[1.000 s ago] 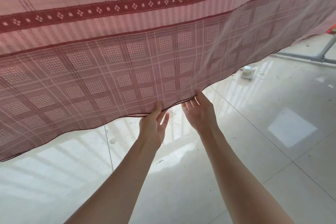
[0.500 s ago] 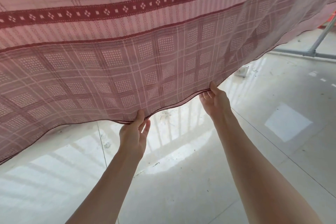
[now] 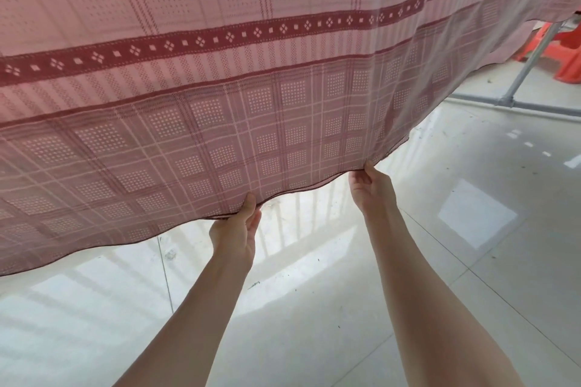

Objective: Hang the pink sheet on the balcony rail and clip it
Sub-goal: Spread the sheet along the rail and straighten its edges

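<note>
The pink sheet (image 3: 220, 97), thin, checked, with a dark red diamond band, hangs down from above and fills the upper half of the view. Its lower hem runs in a wavy line from lower left up to the right. My left hand (image 3: 237, 229) pinches the hem from below, thumb in front and fingers behind the cloth. A little to the right and higher, my right hand (image 3: 371, 185) grips the same hem. The rail that carries the sheet is out of view. No clip is visible.
Glossy pale floor tiles (image 3: 314, 308) spread below the sheet. A grey metal pipe frame (image 3: 515, 91) stands at the right, its foot bar lying along the floor. Behind it sits a red plastic stool (image 3: 566, 60).
Both hands have slid rightward along the hem and spread further apart. The hem now sits higher at the right, and the view has turned to show the red stool.
</note>
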Available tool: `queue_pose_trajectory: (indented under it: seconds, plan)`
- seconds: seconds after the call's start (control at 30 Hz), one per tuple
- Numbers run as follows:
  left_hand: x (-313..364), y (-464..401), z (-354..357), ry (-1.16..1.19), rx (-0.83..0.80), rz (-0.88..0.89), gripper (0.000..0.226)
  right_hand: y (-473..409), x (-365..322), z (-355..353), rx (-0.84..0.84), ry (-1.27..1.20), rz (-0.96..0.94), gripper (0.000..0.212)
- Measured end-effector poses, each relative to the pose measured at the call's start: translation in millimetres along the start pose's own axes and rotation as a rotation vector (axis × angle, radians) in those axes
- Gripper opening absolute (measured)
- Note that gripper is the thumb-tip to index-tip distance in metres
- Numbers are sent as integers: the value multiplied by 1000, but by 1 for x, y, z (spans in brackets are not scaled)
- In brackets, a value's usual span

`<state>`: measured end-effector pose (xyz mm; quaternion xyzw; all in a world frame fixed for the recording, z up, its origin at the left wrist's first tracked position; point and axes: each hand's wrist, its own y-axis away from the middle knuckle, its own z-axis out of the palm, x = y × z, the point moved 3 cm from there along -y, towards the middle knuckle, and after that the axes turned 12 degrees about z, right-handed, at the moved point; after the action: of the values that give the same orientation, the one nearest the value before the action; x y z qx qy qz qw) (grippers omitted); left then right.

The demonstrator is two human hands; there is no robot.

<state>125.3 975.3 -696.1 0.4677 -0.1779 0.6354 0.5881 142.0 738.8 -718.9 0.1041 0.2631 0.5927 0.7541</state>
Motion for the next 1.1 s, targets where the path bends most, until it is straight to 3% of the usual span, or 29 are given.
queue_pose_trajectory:
  seconds: [0.07, 0.17, 0.37, 0.5, 0.6, 0.8, 1.1]
  plan:
    - [4, 1, -7, 11, 20, -5, 16, 7, 0, -23, 122, -45, -9, 25]
    - [16, -2, -17, -15, -1, 17, 15, 16, 5, -71, 179, -55, 99, 15]
    - [18, 1, -20, 4, -30, 23, 13, 29, 29, -28, -5, 186, 223, 11]
    - [17, 1, -19, 11, -37, 33, 13, 21, 36, 23, -128, 404, 237, 40]
    - [17, -4, -20, 1, -43, 39, 12, 10, 44, 45, -169, 389, 318, 62]
    - [20, -24, -21, -4, -3, 38, 14, -11, 56, 63, -153, 157, 308, 17]
    - [48, -43, -14, -85, 87, -68, 19, 13, 45, 69, 159, 259, 108, 12]
